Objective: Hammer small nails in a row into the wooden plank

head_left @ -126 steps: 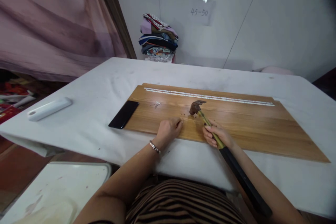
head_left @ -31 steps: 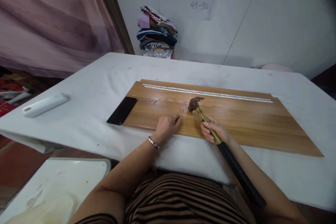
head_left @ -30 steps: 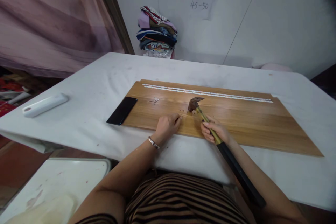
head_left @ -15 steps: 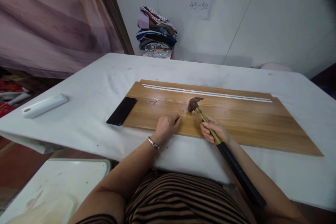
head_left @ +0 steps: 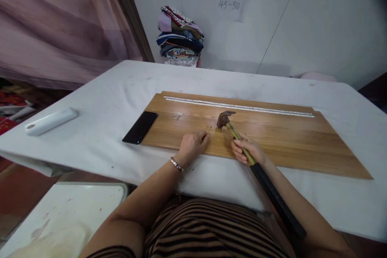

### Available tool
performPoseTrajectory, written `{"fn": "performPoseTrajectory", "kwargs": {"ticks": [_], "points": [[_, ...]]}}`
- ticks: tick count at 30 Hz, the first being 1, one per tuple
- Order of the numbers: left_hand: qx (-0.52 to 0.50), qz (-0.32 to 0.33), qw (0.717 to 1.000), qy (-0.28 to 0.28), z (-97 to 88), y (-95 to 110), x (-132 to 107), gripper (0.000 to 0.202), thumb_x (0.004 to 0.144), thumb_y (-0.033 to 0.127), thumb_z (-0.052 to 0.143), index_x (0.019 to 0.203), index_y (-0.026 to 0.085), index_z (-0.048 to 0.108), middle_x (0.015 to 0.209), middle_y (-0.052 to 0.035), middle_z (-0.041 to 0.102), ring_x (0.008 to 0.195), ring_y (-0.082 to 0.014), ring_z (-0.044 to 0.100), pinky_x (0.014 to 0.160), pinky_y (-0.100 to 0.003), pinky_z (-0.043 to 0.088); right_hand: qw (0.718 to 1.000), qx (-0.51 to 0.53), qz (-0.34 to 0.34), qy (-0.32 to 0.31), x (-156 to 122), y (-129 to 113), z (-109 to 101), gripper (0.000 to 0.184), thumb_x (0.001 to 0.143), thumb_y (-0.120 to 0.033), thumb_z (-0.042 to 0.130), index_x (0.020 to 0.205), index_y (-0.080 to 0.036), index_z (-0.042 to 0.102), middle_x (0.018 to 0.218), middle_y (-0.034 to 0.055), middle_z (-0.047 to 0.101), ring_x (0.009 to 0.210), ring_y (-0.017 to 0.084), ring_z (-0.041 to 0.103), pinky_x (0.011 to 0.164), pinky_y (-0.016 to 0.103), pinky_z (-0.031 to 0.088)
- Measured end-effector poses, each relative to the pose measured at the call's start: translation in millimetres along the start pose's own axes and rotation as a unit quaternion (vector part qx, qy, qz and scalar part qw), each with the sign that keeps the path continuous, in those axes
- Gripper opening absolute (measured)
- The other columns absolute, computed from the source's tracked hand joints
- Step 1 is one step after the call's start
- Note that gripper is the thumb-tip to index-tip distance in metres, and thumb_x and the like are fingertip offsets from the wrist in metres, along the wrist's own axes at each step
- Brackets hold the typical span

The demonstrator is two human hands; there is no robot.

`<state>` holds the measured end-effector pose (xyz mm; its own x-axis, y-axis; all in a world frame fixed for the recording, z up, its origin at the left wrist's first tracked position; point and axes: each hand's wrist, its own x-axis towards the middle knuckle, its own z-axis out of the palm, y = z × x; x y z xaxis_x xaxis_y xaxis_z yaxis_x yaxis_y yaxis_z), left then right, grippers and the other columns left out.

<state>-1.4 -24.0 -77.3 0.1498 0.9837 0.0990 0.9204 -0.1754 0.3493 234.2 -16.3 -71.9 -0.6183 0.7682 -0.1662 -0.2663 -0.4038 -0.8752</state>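
My right hand (head_left: 246, 149) is wrapped round a claw hammer (head_left: 236, 133), gripping the handle a short way below the head. The rusty brown hammer head is low over the wooden board (head_left: 287, 139), and whatever lies directly under it is hidden. My left hand (head_left: 193, 144) rests on the board's near edge with fingers curled in; what they hold, if anything, cannot be seen. Small dark nail heads or marks (head_left: 209, 127) dot the wood just beyond those fingers. Farther left on the board lies a little heap of loose nails (head_left: 177, 115).
A black phone (head_left: 140, 127) overlaps the board's left end. Two white measuring strips (head_left: 238, 107) run along its far side. At left on the white-covered table (head_left: 99, 109) lies a white handle-like object (head_left: 51, 121). Folded clothes (head_left: 180, 38) are stacked by the wall.
The hammer head has shifted very slightly. Both hands stay in nearly the same place, with the same hold on the hammer.
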Motion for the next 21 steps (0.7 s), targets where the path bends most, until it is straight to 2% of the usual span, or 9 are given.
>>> {"fn": "performPoseTrajectory", "kwargs": {"ticks": [21], "points": [[0.013,0.000,1.000,0.000,0.4,-0.5,-0.4,0.035,0.097,0.037,0.039,0.075,0.021,0.061,0.080,-0.0042,0.071,0.075,-0.0171,0.063,0.061,-0.028,0.029,1.000,0.008,-0.004,-0.004,0.2,1.7,-0.5,0.029,0.086,-0.033,0.061,0.106,-0.024,0.043,0.057,-0.0115,0.046,0.031,0.004,0.033,0.028,0.014,0.028]]}}
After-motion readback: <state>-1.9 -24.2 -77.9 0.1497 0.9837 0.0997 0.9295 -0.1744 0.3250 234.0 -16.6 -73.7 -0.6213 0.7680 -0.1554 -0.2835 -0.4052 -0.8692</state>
